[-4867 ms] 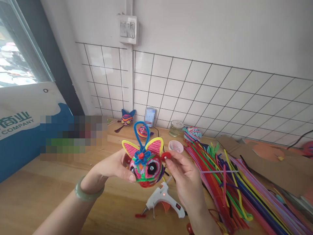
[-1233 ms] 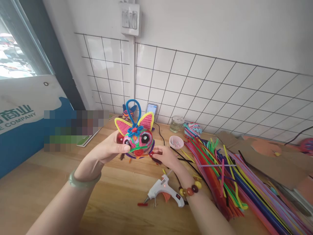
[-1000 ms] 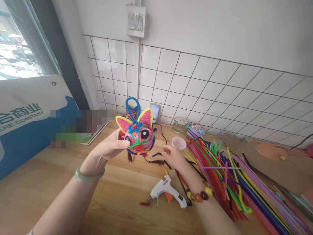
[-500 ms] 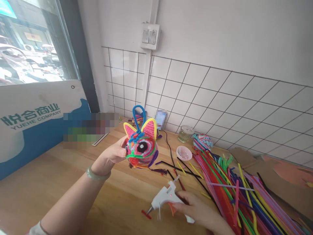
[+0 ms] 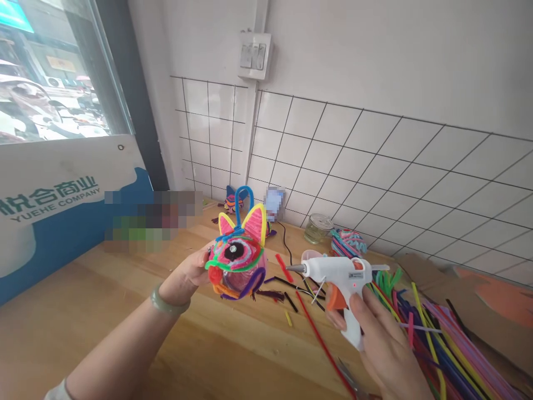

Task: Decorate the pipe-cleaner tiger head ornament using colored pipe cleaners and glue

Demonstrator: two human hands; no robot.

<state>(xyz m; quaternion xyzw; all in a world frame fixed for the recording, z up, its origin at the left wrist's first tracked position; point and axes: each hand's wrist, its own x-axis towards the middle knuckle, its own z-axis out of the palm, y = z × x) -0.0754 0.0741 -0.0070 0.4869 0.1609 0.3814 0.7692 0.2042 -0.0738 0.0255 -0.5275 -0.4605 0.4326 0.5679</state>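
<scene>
My left hand [image 5: 189, 272] grips a round animal head [image 5: 238, 260] made of coloured pipe cleaners, with pink-and-yellow ears and a blue loop on top, held above the wooden table [image 5: 104, 311]. My right hand [image 5: 375, 339] is wrapped round the handle of a white glue gun [image 5: 339, 278] with an orange trigger. Its metal nozzle points left at the side of the head, a short gap away. A green bangle sits on my left wrist.
A big heap of coloured pipe cleaners [image 5: 420, 333] covers the right of the table. Loose cut pieces [image 5: 291, 286] lie below the head. By the tiled wall stand a glass jar [image 5: 317, 229], a wound yarn-like ball [image 5: 347, 241] and another small finished head [image 5: 231, 200]. Brown cardboard [image 5: 478, 316] lies far right.
My right hand let go of the small red piece, dropped to the table, took hold of the glue gun and lifted it toward the head. The left hand turned the head sideways.
</scene>
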